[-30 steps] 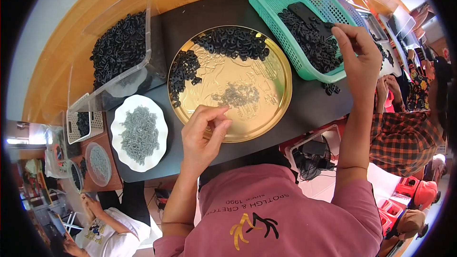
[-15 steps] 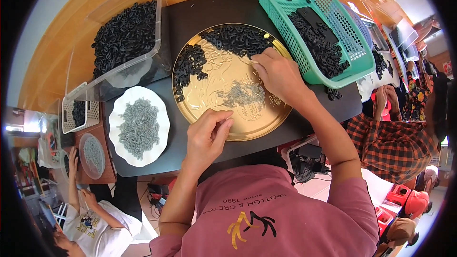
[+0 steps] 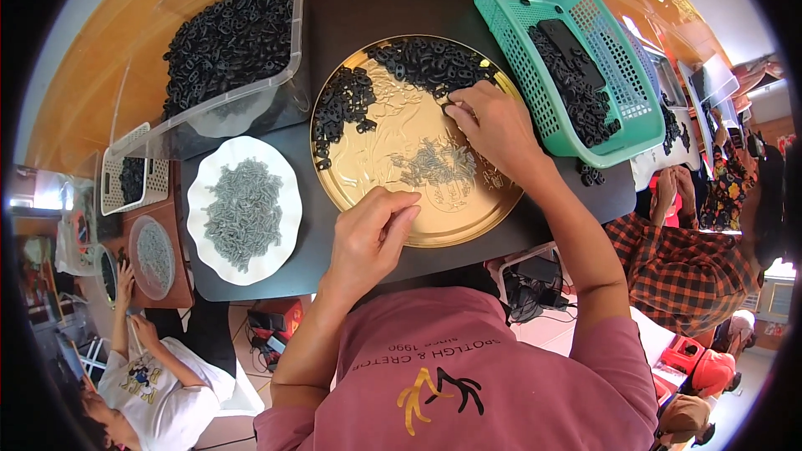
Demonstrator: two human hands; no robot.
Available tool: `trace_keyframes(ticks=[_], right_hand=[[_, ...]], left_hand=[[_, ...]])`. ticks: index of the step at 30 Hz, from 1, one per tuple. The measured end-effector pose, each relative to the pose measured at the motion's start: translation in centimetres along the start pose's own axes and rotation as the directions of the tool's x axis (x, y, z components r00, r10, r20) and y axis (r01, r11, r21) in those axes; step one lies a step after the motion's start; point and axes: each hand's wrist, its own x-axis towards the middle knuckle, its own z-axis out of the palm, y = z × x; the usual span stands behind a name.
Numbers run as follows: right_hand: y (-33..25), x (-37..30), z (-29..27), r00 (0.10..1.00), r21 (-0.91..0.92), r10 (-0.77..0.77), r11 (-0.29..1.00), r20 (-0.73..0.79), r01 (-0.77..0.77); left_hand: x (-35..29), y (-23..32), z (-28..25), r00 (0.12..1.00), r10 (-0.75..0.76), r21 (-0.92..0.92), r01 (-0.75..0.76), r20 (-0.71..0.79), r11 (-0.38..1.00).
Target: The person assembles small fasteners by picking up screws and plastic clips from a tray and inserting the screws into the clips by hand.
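Observation:
A round gold tray (image 3: 384,129) lies in front of me. Small black plastic pieces with holes (image 3: 430,63) are heaped along its far rim, with another black cluster (image 3: 344,104) at its left. Nearer the middle is a loose pile of small grey pins (image 3: 434,164). My right hand (image 3: 499,129) reaches over the tray's right side, thumb and index finger pinched at the edge of the far black heap. Over the near left rim, my left hand (image 3: 370,234) is closed, thumb against index finger. Whatever either pinch holds is too small or hidden to make out.
A white scalloped plate (image 3: 290,238) of grey pins stands at left, below a clear bin (image 3: 296,25) full of black pieces. The green basket (image 3: 560,138) at right holds more black pieces and a flat black block (image 3: 572,54). Other people sit at both sides.
My right hand's fingertips have come up against the far black heap. My left hand keeps its pinch. The whole view has shifted slightly.

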Motion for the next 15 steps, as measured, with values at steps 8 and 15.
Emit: trace_keyframes(ticks=[8, 15], right_hand=[[-0.42, 0.61, 0.48, 0.998, -0.084, -0.031, 0.996, 0.054, 0.035], [-0.98, 0.71, 0.05, 0.985, -0.092, -0.022, 0.995, 0.168, 0.038]], left_hand=[[0.16, -0.04, 0.07, 1.000, 0.019, 0.001, -0.019, -0.020, 1.000], [0.33, -0.34, 0.11, 0.997, 0.064, 0.009, -0.064, -0.044, 0.998]])
